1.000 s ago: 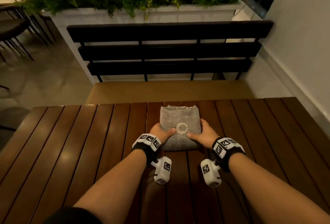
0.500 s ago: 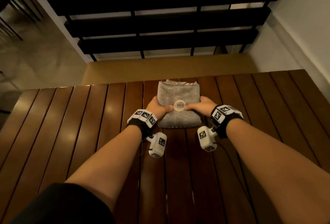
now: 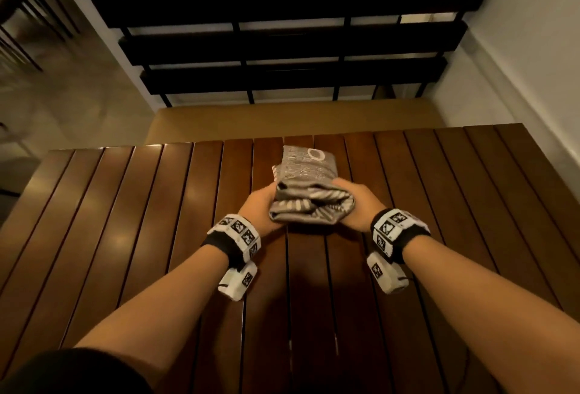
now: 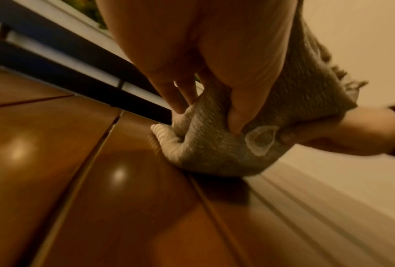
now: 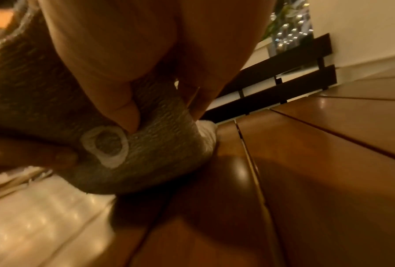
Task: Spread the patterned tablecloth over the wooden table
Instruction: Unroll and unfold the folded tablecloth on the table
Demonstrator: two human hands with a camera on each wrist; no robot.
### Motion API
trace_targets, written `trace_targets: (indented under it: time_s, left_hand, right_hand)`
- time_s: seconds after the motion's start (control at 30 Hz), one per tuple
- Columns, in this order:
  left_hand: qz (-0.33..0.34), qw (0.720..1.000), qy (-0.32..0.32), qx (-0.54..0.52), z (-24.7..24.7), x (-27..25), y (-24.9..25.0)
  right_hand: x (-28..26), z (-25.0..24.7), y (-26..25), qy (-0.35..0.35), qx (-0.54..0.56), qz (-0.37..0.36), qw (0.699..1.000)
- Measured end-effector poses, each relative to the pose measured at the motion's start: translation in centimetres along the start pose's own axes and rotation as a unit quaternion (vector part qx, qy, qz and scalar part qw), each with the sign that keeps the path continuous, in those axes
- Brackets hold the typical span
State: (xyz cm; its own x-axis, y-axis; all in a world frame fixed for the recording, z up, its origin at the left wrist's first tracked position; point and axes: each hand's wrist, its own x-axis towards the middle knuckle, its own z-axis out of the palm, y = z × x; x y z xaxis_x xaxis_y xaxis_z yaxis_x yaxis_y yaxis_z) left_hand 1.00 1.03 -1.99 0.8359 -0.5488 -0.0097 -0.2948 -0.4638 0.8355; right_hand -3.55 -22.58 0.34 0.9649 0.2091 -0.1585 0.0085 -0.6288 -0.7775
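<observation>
A folded grey patterned tablecloth [image 3: 309, 188] with a white ring motif [image 3: 316, 154] is held between both hands above the far middle of the slatted wooden table [image 3: 157, 236]. Its near end is raised and its far end points down toward the slats. My left hand [image 3: 259, 210] grips its left side, thumb and fingers curled into the fabric [image 4: 214, 144]. My right hand [image 3: 357, 205] grips the right side, thumb pressed beside the ring [image 5: 105, 144]. The bundle's low end touches the wood in both wrist views.
A dark slatted bench backrest [image 3: 282, 42] with a tan seat [image 3: 295, 117] stands just beyond the table's far edge. A white wall [image 3: 533, 48] runs along the right. Tiled floor [image 3: 62, 104] and chair legs lie at the far left.
The bundle lay flat on the table under both hands; now its near end is lifted and tipped forward, with the ring motif turned to the far side. The head view has shifted.
</observation>
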Motion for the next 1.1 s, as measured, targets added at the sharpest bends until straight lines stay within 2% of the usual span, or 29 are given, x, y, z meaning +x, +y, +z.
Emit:
trace_targets:
  time_s: [0.1, 0.23, 0.3, 0.4, 0.47, 0.53, 0.6, 0.67, 0.73, 0.77, 0.83, 0.9, 0.97, 1.03, 1.1]
  left_hand:
    - [0.048, 0.985, -0.048, 0.159, 1.3, -1.5, -1.4]
    - [0.122, 0.935, -0.118, 0.310, 3.1, -3.5, -1.8]
    - [0.086, 0.925, -0.155, 0.335, 3.9, -4.1, -1.6]
    - [0.030, 0.920, -0.198, 0.338, 4.2, -4.1, -1.4]
    - [0.021, 0.928, -0.224, 0.296, 3.7, -4.2, -1.0]
    - [-0.011, 0.953, -0.216, 0.214, 2.7, -4.3, -0.6]
    - [-0.086, 0.971, -0.176, 0.139, 1.8, -4.5, 0.4]
    - [-0.177, 0.971, -0.149, 0.064, 0.9, -4.5, 1.6]
    - [-0.220, 0.968, -0.117, 0.019, 0.0, -4.2, 2.4]
    - [-0.223, 0.969, -0.099, 0.037, -0.6, -4.1, 2.6]
    - [-0.217, 0.962, -0.068, 0.154, -1.5, -3.7, 2.3]
    - [-0.225, 0.929, -0.062, 0.287, -2.0, -3.6, 1.7]
    - [-0.250, 0.891, -0.078, 0.371, -2.1, -3.2, 1.0]
    - [-0.267, 0.875, -0.092, 0.392, -1.7, -2.8, 0.6]
    - [-0.265, 0.872, -0.090, 0.402, -1.2, -2.3, 0.1]
  right_hand:
    - [-2.0, 1.0, 0.2, -0.057, -0.158, -0.042, 0.985]
    - [-4.3, 2.4, 1.0, -0.134, -0.290, -0.093, 0.943]
    - [-5.0, 3.0, 1.7, -0.150, -0.323, -0.087, 0.930]
    - [-5.0, 3.3, 2.5, -0.150, -0.333, -0.076, 0.928]
    - [-4.7, 3.3, 2.7, -0.162, -0.341, -0.070, 0.923]
    - [-4.4, 3.2, 2.5, -0.164, -0.348, -0.069, 0.920]
    - [-4.1, 3.6, 1.9, -0.151, -0.349, -0.073, 0.922]
    - [-3.8, 4.8, 0.4, -0.146, -0.368, -0.075, 0.915]
    - [-3.3, 6.7, -1.6, -0.149, -0.377, -0.076, 0.911]
    - [-3.1, 7.8, -2.8, -0.156, -0.374, -0.071, 0.911]
    - [-2.6, 9.6, -4.5, -0.165, -0.361, -0.052, 0.916]
    - [-2.0, 10.1, -5.3, -0.160, -0.319, -0.049, 0.933]
    - [-1.2, 9.2, -5.5, -0.167, -0.268, -0.076, 0.946]
    - [-0.5, 7.5, -5.2, -0.173, -0.271, -0.127, 0.938]
    - [0.6, 5.6, -4.3, -0.146, -0.348, -0.158, 0.912]
